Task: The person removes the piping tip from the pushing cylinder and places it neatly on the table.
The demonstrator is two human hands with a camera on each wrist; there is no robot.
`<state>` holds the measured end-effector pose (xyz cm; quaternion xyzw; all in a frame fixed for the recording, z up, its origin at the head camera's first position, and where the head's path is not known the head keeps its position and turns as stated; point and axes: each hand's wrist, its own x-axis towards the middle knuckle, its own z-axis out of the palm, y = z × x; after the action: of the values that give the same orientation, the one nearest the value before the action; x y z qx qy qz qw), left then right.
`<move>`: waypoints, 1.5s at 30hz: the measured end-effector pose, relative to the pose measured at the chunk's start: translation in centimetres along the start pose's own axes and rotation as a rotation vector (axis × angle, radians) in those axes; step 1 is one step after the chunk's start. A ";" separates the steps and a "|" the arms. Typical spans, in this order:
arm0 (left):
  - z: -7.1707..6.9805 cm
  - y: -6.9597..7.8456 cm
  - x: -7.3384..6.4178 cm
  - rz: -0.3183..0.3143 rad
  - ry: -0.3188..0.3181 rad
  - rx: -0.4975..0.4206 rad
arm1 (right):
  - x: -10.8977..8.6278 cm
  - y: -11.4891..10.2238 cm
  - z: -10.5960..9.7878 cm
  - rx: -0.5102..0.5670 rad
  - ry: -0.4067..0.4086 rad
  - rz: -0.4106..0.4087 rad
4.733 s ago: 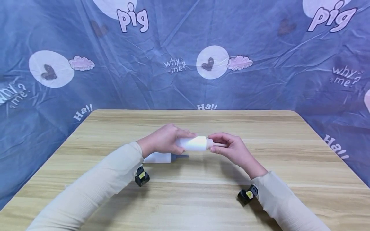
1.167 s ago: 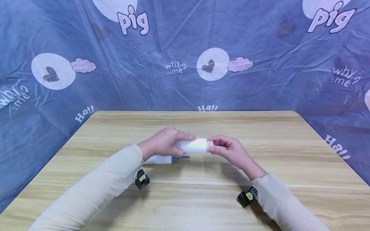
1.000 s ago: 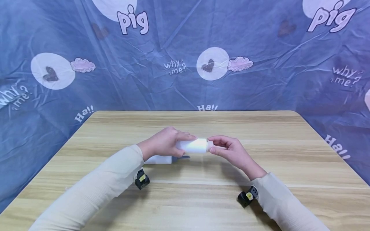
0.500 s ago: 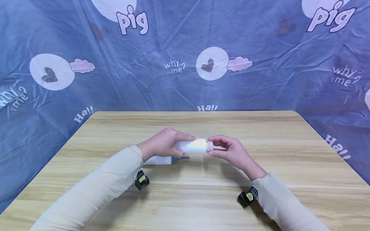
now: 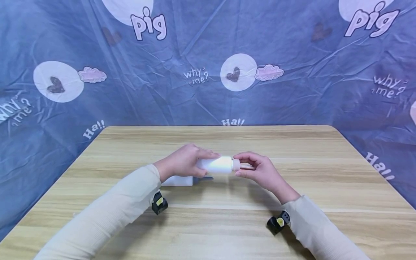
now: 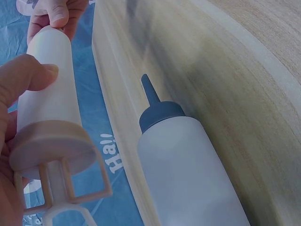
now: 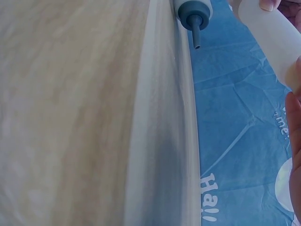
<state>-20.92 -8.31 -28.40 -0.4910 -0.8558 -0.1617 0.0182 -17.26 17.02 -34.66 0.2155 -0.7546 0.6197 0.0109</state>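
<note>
A white syringe-like tube (image 5: 216, 164) lies sideways in the air over the table. My left hand (image 5: 183, 160) grips its body, the thumb (image 6: 40, 75) along the side. At the left end is a beige cap (image 6: 51, 146) with looped handles and a plunger stem. My right hand (image 5: 260, 168) pinches the collar (image 5: 236, 165) at the other end, fingers above and thumb below. A thin pale nozzle (image 5: 247, 167) runs from the collar into that hand's curl. Behind the left hand lies a white squeeze bottle (image 6: 183, 160) with a blue-grey pointed cap (image 6: 160, 113).
The wooden table (image 5: 208, 224) spans the width below both arms. A printed blue cloth (image 5: 182, 97) hangs beyond its far edge. Small black cameras, one on the left wrist (image 5: 159, 203) and one on the right wrist (image 5: 278, 222), hang below the sleeves.
The right thumb has shifted from the collar's front to its lower edge, so more of the collar and nozzle shows. The left hand and the squeeze bottle have stayed nearly still.
</note>
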 end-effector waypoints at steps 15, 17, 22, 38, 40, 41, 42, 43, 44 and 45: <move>0.1 -0.1 0.1 -0.028 -0.006 -0.042 | -0.2 0.1 0.0 -0.022 0.042 -0.039; 0.0 -0.1 0.1 -0.027 -0.004 -0.041 | -0.2 0.1 0.1 -0.029 0.052 -0.051; -0.1 -0.1 0.0 -0.024 -0.005 -0.051 | -0.2 0.1 0.1 -0.063 0.081 -0.058; 0.0 -0.2 0.0 -0.001 0.006 -0.058 | -0.1 0.0 -0.3 -0.083 -0.007 0.012; -0.1 -0.1 0.0 0.000 0.006 -0.057 | -0.2 0.0 -0.3 -0.072 -0.003 0.033; -0.1 -0.1 0.0 0.002 0.008 -0.057 | -0.2 0.0 -0.3 -0.072 0.001 0.039; 0.0 -0.1 0.0 0.003 0.009 -0.058 | -0.2 -0.1 -0.2 -0.075 0.006 0.044; 0.0 0.0 0.0 0.005 0.011 -0.058 | -0.2 -0.1 -0.2 -0.076 0.009 0.050; 0.0 0.0 0.0 0.005 0.013 -0.058 | -0.3 -0.2 -0.2 -0.077 0.013 0.055; 0.0 0.0 0.0 0.005 0.016 -0.059 | -0.3 -0.2 -0.2 -0.079 0.017 0.060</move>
<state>-20.94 -8.31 -28.43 -0.4920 -0.8494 -0.1907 0.0108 -17.00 17.28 -34.51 0.1868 -0.7844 0.5914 0.0073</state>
